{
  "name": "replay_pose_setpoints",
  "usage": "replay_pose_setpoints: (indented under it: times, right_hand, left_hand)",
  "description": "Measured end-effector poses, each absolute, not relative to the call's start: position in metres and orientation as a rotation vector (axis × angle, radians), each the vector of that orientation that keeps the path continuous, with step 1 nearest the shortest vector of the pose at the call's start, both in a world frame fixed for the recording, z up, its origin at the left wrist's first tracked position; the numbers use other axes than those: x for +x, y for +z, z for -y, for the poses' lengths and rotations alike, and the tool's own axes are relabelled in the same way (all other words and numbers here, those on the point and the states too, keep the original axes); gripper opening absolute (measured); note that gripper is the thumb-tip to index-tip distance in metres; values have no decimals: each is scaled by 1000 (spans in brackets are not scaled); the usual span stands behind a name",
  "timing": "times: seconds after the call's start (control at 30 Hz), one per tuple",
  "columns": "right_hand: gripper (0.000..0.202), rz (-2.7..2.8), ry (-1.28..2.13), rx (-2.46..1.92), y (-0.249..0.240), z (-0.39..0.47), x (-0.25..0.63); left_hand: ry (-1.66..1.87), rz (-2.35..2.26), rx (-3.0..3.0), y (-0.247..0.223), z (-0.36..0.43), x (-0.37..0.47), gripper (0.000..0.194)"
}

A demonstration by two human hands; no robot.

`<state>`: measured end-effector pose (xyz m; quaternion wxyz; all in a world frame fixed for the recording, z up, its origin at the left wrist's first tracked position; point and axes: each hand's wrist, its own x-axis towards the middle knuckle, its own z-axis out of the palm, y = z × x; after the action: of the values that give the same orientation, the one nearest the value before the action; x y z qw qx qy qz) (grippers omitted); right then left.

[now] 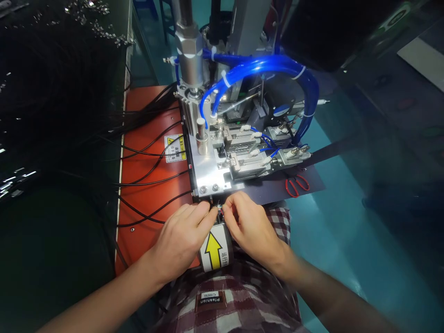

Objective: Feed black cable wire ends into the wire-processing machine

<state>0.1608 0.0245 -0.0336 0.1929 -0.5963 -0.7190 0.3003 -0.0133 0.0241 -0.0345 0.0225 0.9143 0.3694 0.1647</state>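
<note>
My left hand [185, 227] and my right hand [248, 222] meet at the front edge of a metal machine fixture [211, 173]. Both are closed in a pinch, thumb against forefinger. Between the fingertips shows a small bit of thin coloured wires [219, 209], too small to make out in detail. My left hand seems to pinch a black cable's end, mostly hidden by the fingers. Just below the fingertips is a rounded white label with a yellow arrow [214, 249].
Several black cables [156, 178] run across the orange table [149, 162] into the machine's side. A warning label [175, 148] sits there. Blue air hoses [260, 64] arch over pneumatic cylinders [248, 164]. Red-handled scissors [297, 186] lie at right. A dark cable bundle [58, 92] fills the left.
</note>
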Motion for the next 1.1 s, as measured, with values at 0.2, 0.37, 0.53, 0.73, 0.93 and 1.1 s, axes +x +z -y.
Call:
replay_pose_setpoints:
  times: [0.2, 0.37, 0.53, 0.73, 0.93, 1.1]
  right_hand:
    - [16, 1706, 1307, -1610, -42, -28, 166]
    - [18, 1377, 1638, -1475, -54, -29, 169]
    - [18, 1448, 1554, -1488, -54, -28, 169]
    - [16, 1657, 1372, -1551, -46, -31, 168]
    - [17, 1946, 928, -1643, -32, -32, 163]
    - [18, 1884, 974, -1705, -33, -33, 161]
  left_hand:
    - [489, -1162, 2836, -33, -24, -14, 28]
    - [481, -1177, 2817, -32, -24, -15, 29]
    - [482, -1177, 2787, -32, -24, -14, 29]
    - [427, -1184, 2785, -32, -24, -14, 31]
    - [363, -1206, 2857, -29, -23, -13, 28]
    - [287, -1241, 2880, -25, -22, -11, 27]
